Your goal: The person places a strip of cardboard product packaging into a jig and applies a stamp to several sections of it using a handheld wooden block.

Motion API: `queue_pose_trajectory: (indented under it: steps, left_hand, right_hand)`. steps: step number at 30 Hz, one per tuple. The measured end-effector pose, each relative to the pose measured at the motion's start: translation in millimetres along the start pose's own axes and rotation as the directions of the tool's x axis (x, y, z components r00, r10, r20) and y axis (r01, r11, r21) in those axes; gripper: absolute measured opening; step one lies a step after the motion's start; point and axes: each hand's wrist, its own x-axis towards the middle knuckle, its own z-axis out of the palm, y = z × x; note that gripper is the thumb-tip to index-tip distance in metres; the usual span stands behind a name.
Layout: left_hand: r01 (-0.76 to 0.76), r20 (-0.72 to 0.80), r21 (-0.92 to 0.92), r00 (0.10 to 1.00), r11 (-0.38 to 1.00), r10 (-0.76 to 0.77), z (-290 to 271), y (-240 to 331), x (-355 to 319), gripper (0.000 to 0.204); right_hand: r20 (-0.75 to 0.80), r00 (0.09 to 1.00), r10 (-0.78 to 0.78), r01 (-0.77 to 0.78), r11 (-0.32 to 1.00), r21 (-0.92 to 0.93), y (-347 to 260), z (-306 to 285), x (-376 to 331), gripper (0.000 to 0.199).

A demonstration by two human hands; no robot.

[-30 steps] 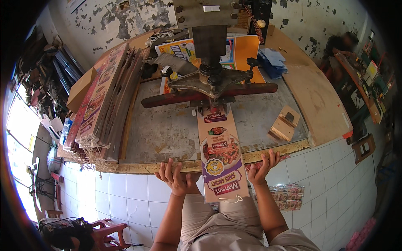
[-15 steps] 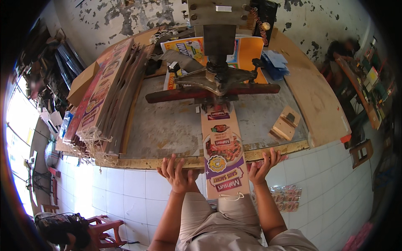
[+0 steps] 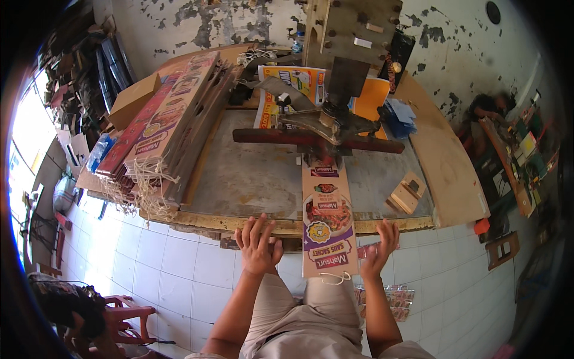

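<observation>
A long printed cardboard strip (image 3: 328,248) in beige and purple juts over the table's front edge toward me, a white string loop (image 3: 336,277) hanging from its near end. Its far end runs beneath the press head (image 3: 323,134), where I cannot see it. To the left of the strip, my left hand (image 3: 259,246) is raised at the table edge, fingers spread and holding nothing. My right hand (image 3: 380,250) is just right of the strip, also open with its fingers up. Whether either hand touches the edge is unclear.
Stacked printed strips with strings (image 3: 170,128) lie on the left of the table beside a cardboard box (image 3: 133,103). A small wooden block with a dark part (image 3: 408,192) sits on the right. A red stool (image 3: 128,320) and another person are at lower left.
My view has shifted, so the table and press appear tilted and farther right. Both hands stay open on either side of the strip, and the strip keeps its place under the press.
</observation>
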Motion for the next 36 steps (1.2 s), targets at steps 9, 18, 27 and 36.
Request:
queue_pose_trajectory:
  steps: [9,18,27,36]
  left_hand:
    - [0.206,0.273,-0.217,0.951,0.954,-0.143,-53.1,9.7,104.9,0.030]
    - [-0.057,0.506,-0.242,0.844,0.969,0.176,43.3,-36.6,192.7,0.045]
    - [-0.115,0.368,-0.188,0.912,0.975,0.179,167.4,-76.2,234.1,0.047]
    - [-0.103,0.494,-0.159,0.853,0.982,0.170,278.2,-63.8,281.4,0.053]
  right_hand:
    - [0.554,0.782,-0.285,0.209,0.958,0.199,-99.5,-71.9,55.5,0.078]
    - [0.570,0.782,-0.252,0.214,0.968,0.134,-105.9,-61.5,47.8,0.068]
    - [0.601,0.765,-0.233,0.131,0.969,0.210,-100.2,-57.2,43.2,0.070]
    - [0.625,0.756,-0.192,0.060,0.972,0.226,-90.3,-61.1,38.0,0.072]
